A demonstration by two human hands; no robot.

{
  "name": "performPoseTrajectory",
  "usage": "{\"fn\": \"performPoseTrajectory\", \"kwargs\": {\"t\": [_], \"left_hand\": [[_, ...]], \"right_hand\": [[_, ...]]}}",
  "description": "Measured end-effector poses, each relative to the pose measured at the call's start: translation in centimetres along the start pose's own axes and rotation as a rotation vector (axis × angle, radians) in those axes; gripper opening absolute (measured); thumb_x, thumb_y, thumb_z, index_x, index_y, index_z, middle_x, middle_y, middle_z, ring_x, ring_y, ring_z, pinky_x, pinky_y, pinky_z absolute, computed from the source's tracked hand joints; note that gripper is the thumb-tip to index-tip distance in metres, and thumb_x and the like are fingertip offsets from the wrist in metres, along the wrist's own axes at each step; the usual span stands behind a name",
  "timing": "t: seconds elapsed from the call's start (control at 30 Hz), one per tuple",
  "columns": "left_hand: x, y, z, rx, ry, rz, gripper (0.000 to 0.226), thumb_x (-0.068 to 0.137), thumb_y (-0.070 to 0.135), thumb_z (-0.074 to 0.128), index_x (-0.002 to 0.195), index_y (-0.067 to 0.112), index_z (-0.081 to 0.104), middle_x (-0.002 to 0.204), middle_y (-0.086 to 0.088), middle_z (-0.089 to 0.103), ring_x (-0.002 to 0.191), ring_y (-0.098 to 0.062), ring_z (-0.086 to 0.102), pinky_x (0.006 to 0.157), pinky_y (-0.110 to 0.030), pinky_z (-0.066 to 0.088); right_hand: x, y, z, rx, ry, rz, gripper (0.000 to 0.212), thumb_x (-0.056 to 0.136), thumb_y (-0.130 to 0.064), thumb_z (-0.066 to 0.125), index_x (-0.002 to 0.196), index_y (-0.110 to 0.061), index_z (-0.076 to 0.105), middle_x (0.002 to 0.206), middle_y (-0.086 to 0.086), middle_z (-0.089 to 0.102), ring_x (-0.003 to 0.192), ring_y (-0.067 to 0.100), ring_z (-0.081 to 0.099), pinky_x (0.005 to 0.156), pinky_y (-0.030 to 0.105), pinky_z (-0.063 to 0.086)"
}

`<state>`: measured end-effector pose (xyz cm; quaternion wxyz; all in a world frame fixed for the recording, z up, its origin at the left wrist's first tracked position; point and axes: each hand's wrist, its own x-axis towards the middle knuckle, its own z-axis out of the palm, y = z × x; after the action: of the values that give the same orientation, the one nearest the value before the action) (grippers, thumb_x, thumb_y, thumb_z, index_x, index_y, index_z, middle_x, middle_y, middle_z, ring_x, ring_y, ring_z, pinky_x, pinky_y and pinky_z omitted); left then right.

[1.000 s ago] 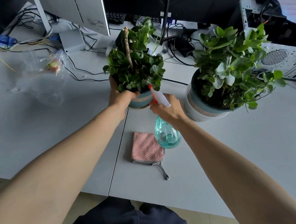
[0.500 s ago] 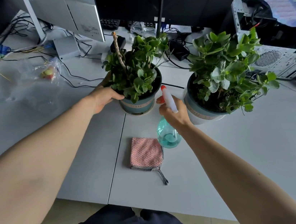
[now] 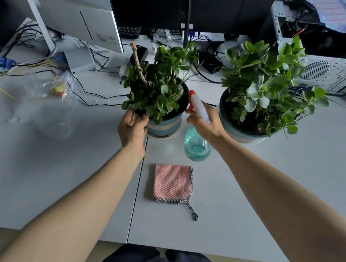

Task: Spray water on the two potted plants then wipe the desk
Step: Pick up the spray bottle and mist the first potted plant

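Two leafy plants in pale blue pots stand on the white desk (image 3: 253,197). The smaller left plant (image 3: 158,93) has a bare woody stem; my left hand (image 3: 131,128) grips the left side of its pot. My right hand (image 3: 205,124) is shut on a spray bottle (image 3: 197,147) with a teal clear body, white head and orange nozzle, which points at the left plant's pot rim. The larger right plant (image 3: 265,88) stands just right of that hand. A folded pink cloth (image 3: 172,182) with a checked loop lies flat in front of the bottle.
Two monitors (image 3: 173,5) stand behind the plants, with cables, a black adapter (image 3: 210,63) and a keyboard around them. An open computer case (image 3: 322,49) is at the right. A clear plastic bag (image 3: 52,89) lies at the left. The desk's front edge runs near my lap.
My left hand has stayed on the small pot, which now sits a little further right, beside the bottle. The spray nozzle has come closer to the pot's rim.
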<state>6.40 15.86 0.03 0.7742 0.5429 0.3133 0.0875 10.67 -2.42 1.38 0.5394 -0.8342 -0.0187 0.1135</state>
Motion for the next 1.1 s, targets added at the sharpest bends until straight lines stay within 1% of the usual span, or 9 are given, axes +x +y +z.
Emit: {"fn": "performPoseTrajectory", "kwargs": {"t": [0.1, 0.2, 0.33, 0.53, 0.63, 0.73, 0.83, 1.0, 1.1], "left_hand": [[0.7, 0.6, -0.2, 0.052, -0.016, -0.045, 0.042, 0.081, -0.004, 0.059, 0.097, 0.034, 0.067, 0.093, 0.028, 0.07, 0.109, -0.008, 0.062, 0.094, -0.035, 0.048], [1.8, 1.3, -0.6, 0.132, -0.047, -0.054, 0.043, 0.083, -0.005, 0.055, 0.097, 0.035, 0.065, 0.093, 0.028, 0.067, 0.089, 0.004, 0.063, 0.089, -0.036, 0.049], [3.5, 3.3, -1.2, 0.261, -0.1, -0.093, 0.037, 0.089, 0.007, 0.053, 0.117, 0.028, 0.062, 0.118, 0.009, 0.065, 0.091, 0.0, 0.059, 0.092, -0.039, 0.048], [3.7, 3.7, -1.1, 0.138, -0.086, -0.096, 0.013, 0.087, 0.032, 0.058, 0.094, 0.037, 0.067, 0.103, 0.014, 0.07, 0.094, -0.003, 0.06, 0.093, -0.04, 0.046], [2.8, 1.8, -0.3, -0.004, 0.028, -0.111, 0.023, 0.096, 0.022, 0.052, 0.112, 0.037, 0.06, 0.102, 0.018, 0.064, 0.085, 0.004, 0.056, 0.093, -0.038, 0.046], [1.3, -0.2, 0.4, -0.049, 0.048, -0.108, 0.03, 0.1, 0.026, 0.042, 0.127, 0.038, 0.048, 0.128, 0.013, 0.052, 0.11, -0.004, 0.049, 0.105, -0.041, 0.039], [-0.2, -1.7, 1.3, 0.023, -0.008, -0.034, 0.047, 0.101, 0.029, 0.04, 0.143, 0.044, 0.027, 0.153, 0.007, 0.036, 0.137, -0.015, 0.037, 0.112, -0.041, 0.03], [-0.4, -1.7, 2.3, 0.113, -0.015, 0.03, 0.066, 0.095, 0.019, 0.053, 0.147, 0.041, 0.018, 0.154, -0.001, 0.037, 0.139, -0.02, 0.037, 0.111, -0.037, 0.032], [0.1, -1.3, 2.0, 0.109, -0.015, -0.016, 0.064, 0.095, 0.014, 0.052, 0.146, 0.04, 0.023, 0.153, 0.001, 0.039, 0.138, -0.02, 0.039, 0.114, -0.046, 0.031]], "right_hand": [[-0.1, 0.2, 0.1, -0.019, -0.036, -0.024, 0.025, 0.073, -0.023, 0.058, 0.089, -0.041, 0.062, 0.092, -0.011, 0.068, 0.103, 0.023, 0.069, 0.09, 0.056, 0.054], [-0.6, 0.3, 0.4, -0.009, -0.042, -0.039, 0.031, 0.073, -0.022, 0.058, 0.085, -0.05, 0.061, 0.088, -0.014, 0.068, 0.101, 0.02, 0.07, 0.088, 0.054, 0.056], [-1.5, 1.1, 1.0, -0.012, -0.052, -0.068, 0.034, 0.069, -0.021, 0.057, 0.103, -0.019, 0.065, 0.1, 0.001, 0.073, 0.102, 0.021, 0.07, 0.083, 0.053, 0.059], [-1.8, 1.4, 1.4, 0.003, -0.038, -0.065, 0.031, 0.068, -0.02, 0.055, 0.092, -0.039, 0.06, 0.095, -0.017, 0.069, 0.1, 0.017, 0.068, 0.082, 0.049, 0.059], [-1.6, 1.4, 1.2, 0.091, 0.048, -0.049, 0.03, 0.071, -0.018, 0.056, 0.097, -0.029, 0.063, 0.103, 0.003, 0.071, 0.101, 0.028, 0.067, 0.082, 0.053, 0.058], [-1.0, 0.9, 1.0, 0.083, 0.073, -0.042, 0.037, 0.071, -0.02, 0.056, 0.108, -0.021, 0.059, 0.098, 0.003, 0.067, 0.09, 0.009, 0.064, 0.073, 0.039, 0.055], [-0.1, 0.0, 0.7, 0.043, 0.035, -0.047, 0.02, 0.07, -0.021, 0.056, 0.091, -0.022, 0.056, 0.082, -0.006, 0.058, 0.075, 0.007, 0.055, 0.063, 0.028, 0.042], [0.1, -0.5, 0.6, 0.039, -0.018, -0.04, 0.031, 0.073, -0.023, 0.056, 0.102, -0.031, 0.062, 0.086, -0.022, 0.057, 0.082, -0.005, 0.055, 0.064, 0.017, 0.043], [-0.2, -0.8, 0.7, 0.039, 0.013, -0.031, 0.027, 0.071, -0.024, 0.057, 0.075, -0.051, 0.06, 0.075, -0.021, 0.057, 0.069, -0.013, 0.057, 0.055, 0.018, 0.043]]}}
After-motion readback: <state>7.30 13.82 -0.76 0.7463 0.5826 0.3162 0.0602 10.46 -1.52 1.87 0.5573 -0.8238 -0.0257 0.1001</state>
